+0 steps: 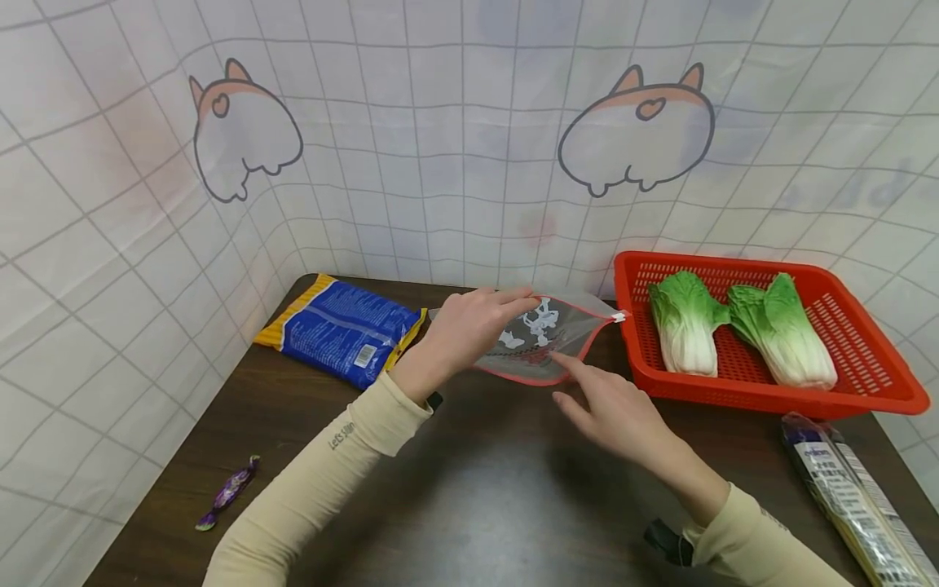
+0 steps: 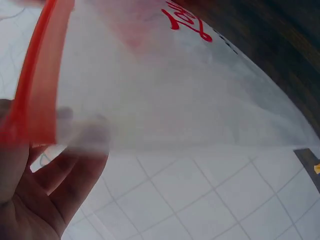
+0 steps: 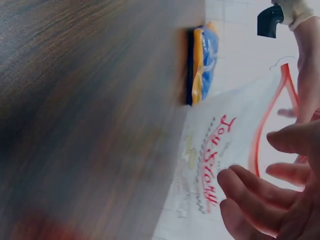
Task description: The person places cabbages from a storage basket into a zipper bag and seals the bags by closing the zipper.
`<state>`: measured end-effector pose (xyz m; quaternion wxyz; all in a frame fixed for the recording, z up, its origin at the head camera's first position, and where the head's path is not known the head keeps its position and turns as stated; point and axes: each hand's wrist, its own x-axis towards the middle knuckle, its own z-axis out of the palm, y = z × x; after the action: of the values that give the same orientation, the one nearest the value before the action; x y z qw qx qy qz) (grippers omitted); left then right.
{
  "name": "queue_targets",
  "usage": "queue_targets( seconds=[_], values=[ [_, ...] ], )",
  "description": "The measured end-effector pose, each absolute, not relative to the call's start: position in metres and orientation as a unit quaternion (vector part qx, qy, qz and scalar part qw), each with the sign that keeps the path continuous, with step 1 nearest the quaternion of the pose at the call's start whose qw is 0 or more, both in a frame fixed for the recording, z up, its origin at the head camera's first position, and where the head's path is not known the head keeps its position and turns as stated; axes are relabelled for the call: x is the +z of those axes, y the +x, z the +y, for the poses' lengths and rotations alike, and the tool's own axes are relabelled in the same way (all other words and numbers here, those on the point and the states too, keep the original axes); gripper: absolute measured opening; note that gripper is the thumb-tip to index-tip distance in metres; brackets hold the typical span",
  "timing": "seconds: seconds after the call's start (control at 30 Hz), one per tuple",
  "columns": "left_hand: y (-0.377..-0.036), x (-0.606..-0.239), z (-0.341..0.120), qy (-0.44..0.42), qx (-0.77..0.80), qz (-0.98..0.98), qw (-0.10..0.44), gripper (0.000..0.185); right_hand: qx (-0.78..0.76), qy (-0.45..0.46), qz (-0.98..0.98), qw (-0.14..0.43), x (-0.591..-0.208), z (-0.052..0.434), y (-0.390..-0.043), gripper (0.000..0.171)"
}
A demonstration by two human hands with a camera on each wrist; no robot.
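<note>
A clear zip bag point(image 1: 524, 359) with red strips along its mouth is held over the back of the table, its mouth spread apart. Red lettering point(image 3: 212, 160) and a white printed pattern mark its film. My left hand point(image 1: 469, 326) grips the bag's far edge; in the left wrist view its thumb and fingers lie on either side of the red strip point(image 2: 42, 75). My right hand point(image 1: 619, 408) is by the near edge, fingers extended and loosely bent, fingertips right at the film. A white slider point(image 1: 619, 317) sits at the bag's right corner.
On the left lie a blue and yellow packet point(image 1: 345, 326) and a purple wrapped candy point(image 1: 229, 492). A red basket point(image 1: 778, 398) with two cabbages point(image 1: 685, 326) stands at the right, a long clear-wrapped package point(image 1: 854, 497) in front of it. White curtains point(image 1: 440, 163) enclose the table point(image 1: 469, 505).
</note>
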<state>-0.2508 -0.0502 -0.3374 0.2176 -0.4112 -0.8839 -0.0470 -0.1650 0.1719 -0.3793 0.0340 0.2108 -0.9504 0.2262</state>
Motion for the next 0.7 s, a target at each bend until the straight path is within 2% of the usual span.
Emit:
queue_targets(
  seconds=[0.13, 0.3, 0.43, 0.57, 0.7],
  values=[
    [-0.2487, -0.3373, -0.0472, -0.416, -0.028, -0.887, 0.198, 0.050, 0.208, 0.200, -0.954, 0.076, -0.3772, 0.1703, -0.1626, 0.045],
    [-0.2469, -0.3346, -0.0466, -0.419, -0.011, -0.890, 0.179, 0.049, 0.207, 0.197, -0.955, 0.078, -0.3760, 0.1690, -0.1630, 0.039],
    [-0.2491, -0.3349, -0.0481, -0.393, 0.004, -0.888, 0.240, 0.046, 0.192, 0.187, -0.962, 0.056, -0.3757, 0.1685, -0.1639, 0.033],
    [-0.2521, -0.3374, -0.0487, -0.328, 0.012, -0.888, 0.322, 0.030, 0.175, 0.184, -0.967, 0.029, -0.3753, 0.1681, -0.1639, 0.032],
    [-0.2504, -0.3396, -0.0491, -0.267, 0.013, -0.899, 0.346, 0.021, 0.187, 0.184, -0.965, 0.018, -0.3749, 0.1686, -0.1644, 0.038]
  ],
)
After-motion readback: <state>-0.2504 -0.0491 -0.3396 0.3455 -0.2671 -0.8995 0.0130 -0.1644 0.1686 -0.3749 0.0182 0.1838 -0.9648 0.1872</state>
